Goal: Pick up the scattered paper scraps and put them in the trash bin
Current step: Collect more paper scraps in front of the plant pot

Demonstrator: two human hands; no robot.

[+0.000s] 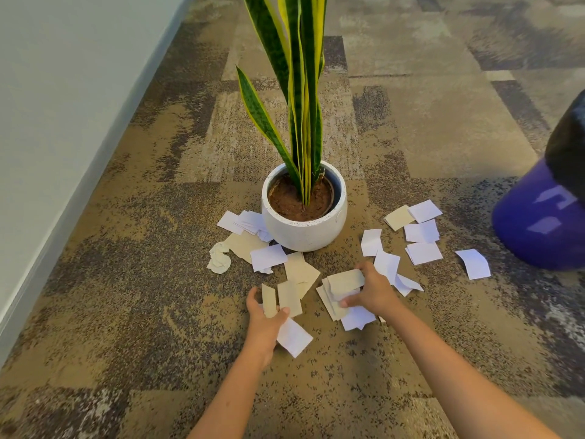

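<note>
White and beige paper scraps lie scattered on the carpet around a plant pot. My left hand (265, 321) grips a beige scrap (269, 301) upright, with a white scrap (294, 339) under its palm. My right hand (373, 291) grips a bunch of beige and white scraps (342, 291). Loose scraps lie further right (422, 231) and one white scrap (474, 263) sits apart. A crumpled white ball (220, 258) lies to the left. The purple trash bin (541, 223) with a black liner stands at the right edge, partly cut off.
A white speckled pot (304, 229) holding a tall snake plant stands in the middle, scraps tucked against its left side (245, 222). A pale wall (63, 106) runs along the left. Patterned brown carpet (158, 312) covers the floor.
</note>
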